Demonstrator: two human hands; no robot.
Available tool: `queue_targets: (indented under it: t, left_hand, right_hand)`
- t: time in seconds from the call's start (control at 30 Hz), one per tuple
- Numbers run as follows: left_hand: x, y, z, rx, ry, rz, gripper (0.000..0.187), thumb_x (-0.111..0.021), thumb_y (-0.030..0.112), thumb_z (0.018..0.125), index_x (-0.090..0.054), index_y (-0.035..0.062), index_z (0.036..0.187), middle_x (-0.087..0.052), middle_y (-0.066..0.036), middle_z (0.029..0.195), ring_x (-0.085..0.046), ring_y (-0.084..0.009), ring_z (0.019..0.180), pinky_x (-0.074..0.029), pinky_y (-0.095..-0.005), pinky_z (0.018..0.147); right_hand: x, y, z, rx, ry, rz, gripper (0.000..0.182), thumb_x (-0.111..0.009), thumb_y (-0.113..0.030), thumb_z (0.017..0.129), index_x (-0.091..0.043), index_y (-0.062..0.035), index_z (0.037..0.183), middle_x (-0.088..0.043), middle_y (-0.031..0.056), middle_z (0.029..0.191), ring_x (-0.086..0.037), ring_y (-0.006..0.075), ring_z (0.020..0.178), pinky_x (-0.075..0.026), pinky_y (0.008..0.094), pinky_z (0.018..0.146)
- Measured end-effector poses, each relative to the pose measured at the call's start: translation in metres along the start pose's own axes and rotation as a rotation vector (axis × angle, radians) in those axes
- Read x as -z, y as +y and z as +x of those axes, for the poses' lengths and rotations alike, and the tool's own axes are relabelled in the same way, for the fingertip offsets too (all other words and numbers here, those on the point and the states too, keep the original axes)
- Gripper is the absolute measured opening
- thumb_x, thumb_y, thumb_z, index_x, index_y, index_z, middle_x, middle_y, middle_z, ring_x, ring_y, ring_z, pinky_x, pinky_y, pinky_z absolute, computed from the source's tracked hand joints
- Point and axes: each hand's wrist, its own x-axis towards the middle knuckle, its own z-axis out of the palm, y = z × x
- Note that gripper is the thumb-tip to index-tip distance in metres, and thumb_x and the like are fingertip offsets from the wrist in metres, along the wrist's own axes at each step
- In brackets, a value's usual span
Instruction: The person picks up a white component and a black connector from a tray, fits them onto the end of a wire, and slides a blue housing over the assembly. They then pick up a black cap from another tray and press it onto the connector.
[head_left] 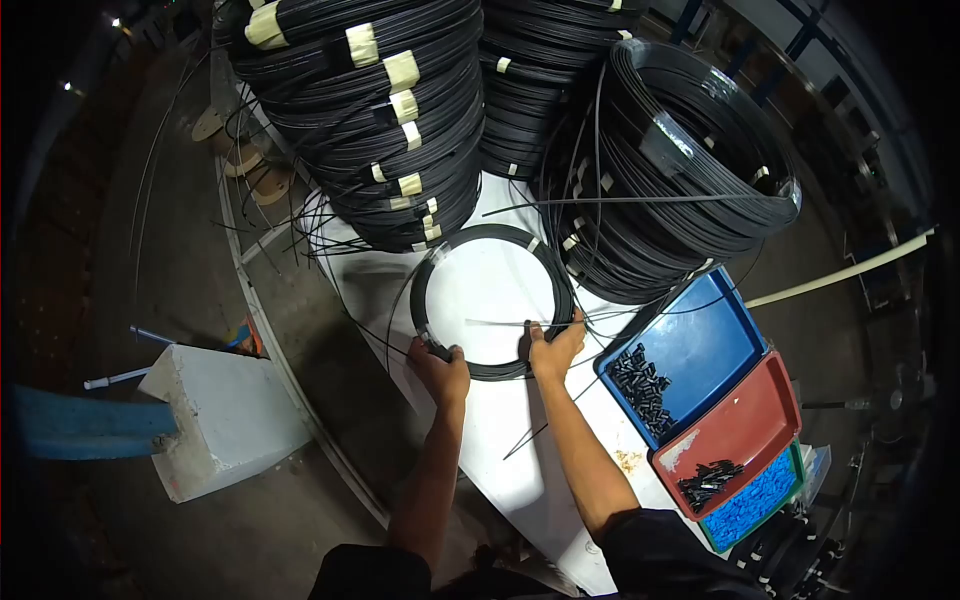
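Dark sleeves (680, 560) cut off at lower edge. Left hand (442, 372) grips the cable coil (418, 300) at near left, right hand (556, 350) at near right; thumbs showing, other fingers partly hidden. Coil over white table (505, 440); contact unclear. Blue tray (705, 345) at right. Beyond, tall cable stack (365, 120), top cropped by upper edge.

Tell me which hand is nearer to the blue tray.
Right. The right hand holds the lower right of the black cable coil, to the left of the blue tray. The left hand is farther off, at the coil's lower left.
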Motion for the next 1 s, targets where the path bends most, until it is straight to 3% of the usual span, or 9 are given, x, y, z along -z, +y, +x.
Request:
queue_targets:
  t: [0.2, 0.3, 0.37, 0.43, 0.53, 0.67, 0.8, 0.9, 1.0]
  left_hand:
    - [0.004, -0.008, -0.002, -0.066, 0.007, 0.096, 0.067, -0.073, 0.003, 0.076, -0.039, -0.013, 0.132, -0.044, -0.029, 0.13, -0.048, -0.0392, 0.122, -0.039, -0.0465, 0.108]
    - [0.024, -0.022, -0.013, -0.043, 0.012, -0.182, 0.06, -0.072, 0.0, 0.077, -0.039, -0.0049, 0.126, -0.05, -0.023, 0.124, -0.057, -0.0296, 0.106, -0.047, -0.0411, 0.097]
    - [0.047, -0.013, -0.036, 0.084, 0.001, -0.31, 0.06, -0.071, -0.002, 0.078, -0.037, -0.002, 0.127, -0.054, -0.02, 0.12, -0.059, -0.0264, 0.101, -0.049, -0.039, 0.092]
    - [0.073, -0.013, -0.056, 0.21, -0.011, -0.426, 0.06, -0.07, -0.005, 0.079, -0.036, 0.0009, 0.128, -0.057, -0.018, 0.117, -0.061, -0.0232, 0.095, -0.051, -0.0369, 0.088]
    - [0.122, -0.034, -0.08, 0.207, -0.081, -0.6, 0.063, -0.067, -0.008, 0.08, -0.034, 0.0069, 0.133, -0.062, -0.014, 0.11, -0.061, -0.0164, 0.09, -0.05, -0.0308, 0.081]
    - [0.181, -0.045, -0.136, 0.197, -0.128, -0.689, 0.061, -0.056, -0.007, 0.081, -0.034, 0.0119, 0.135, -0.06, -0.013, 0.108, -0.058, -0.0148, 0.086, -0.045, -0.0222, 0.068]
    - [0.22, -0.063, -0.193, 0.158, -0.239, -0.537, 0.07, -0.046, -0.009, 0.071, -0.035, 0.0117, 0.137, -0.06, -0.015, 0.108, -0.059, -0.016, 0.086, -0.044, -0.0205, 0.064]
    - [0.219, -0.064, -0.232, 0.153, -0.319, -0.465, 0.074, -0.043, -0.007, 0.066, -0.037, 0.0108, 0.137, -0.06, -0.016, 0.107, -0.059, -0.0175, 0.085, -0.044, -0.02, 0.063]
    - [0.207, -0.076, -0.253, 0.16, -0.468, -0.446, 0.074, -0.046, -0.008, 0.059, -0.037, 0.0072, 0.131, -0.06, -0.019, 0.101, -0.057, -0.0201, 0.083, -0.048, -0.0227, 0.065]
  right_hand:
    - [0.003, 0.025, 0.018, 0.166, 0.03, -0.014, 0.075, -0.057, 0.011, 0.068, -0.042, -0.0024, 0.14, -0.054, 0.027, 0.125, -0.051, 0.0461, 0.12, -0.038, 0.0492, 0.109]
    - [0.032, 0.0, -0.012, -0.196, -0.029, 0.188, 0.073, -0.061, 0.01, 0.069, -0.045, -0.009, 0.137, -0.064, 0.0209, 0.118, -0.062, 0.0401, 0.113, -0.047, 0.0402, 0.1]
    - [0.031, 0.038, -0.031, 0.006, 0.022, 0.302, 0.075, -0.058, 0.018, 0.073, -0.04, -0.0149, 0.138, -0.066, 0.0156, 0.105, -0.065, 0.0218, 0.087, -0.051, 0.0291, 0.078]
    - [0.058, 0.032, -0.056, -0.155, -0.115, 0.337, 0.077, -0.069, 0.011, 0.068, -0.042, -0.01, 0.137, -0.058, 0.0134, 0.113, -0.062, 0.0275, 0.098, -0.049, 0.0346, 0.088]
    - [0.095, 0.024, -0.095, -0.262, -0.244, 0.431, 0.093, -0.077, 0.014, 0.073, -0.026, -0.0147, 0.145, -0.054, 0.0108, 0.102, -0.062, 0.0183, 0.079, -0.055, 0.0326, 0.063]
    - [0.153, 0.058, -0.157, -0.214, -0.332, 0.638, 0.092, -0.084, -0.001, 0.08, -0.022, -0.011, 0.147, -0.058, 0.0094, 0.096, -0.063, 0.018, 0.078, -0.056, 0.0326, 0.067]
    - [0.216, 0.1, -0.222, -0.636, -0.416, 0.797, 0.087, -0.085, -0.014, 0.084, -0.02, -0.0124, 0.143, -0.06, 0.0047, 0.089, -0.059, 0.0147, 0.073, -0.052, 0.0295, 0.065]
    - [0.259, 0.14, -0.265, -0.545, -0.348, 0.694, 0.084, -0.08, -0.012, 0.089, -0.015, -0.0127, 0.142, -0.061, 0.0087, 0.09, -0.06, 0.016, 0.069, -0.051, 0.0278, 0.061]
    - [0.3, 0.172, -0.294, -0.576, -0.443, 0.688, 0.092, -0.077, -0.006, 0.089, -0.003, -0.019, 0.142, -0.058, 0.0078, 0.09, -0.066, 0.0199, 0.083, -0.063, 0.041, 0.077]
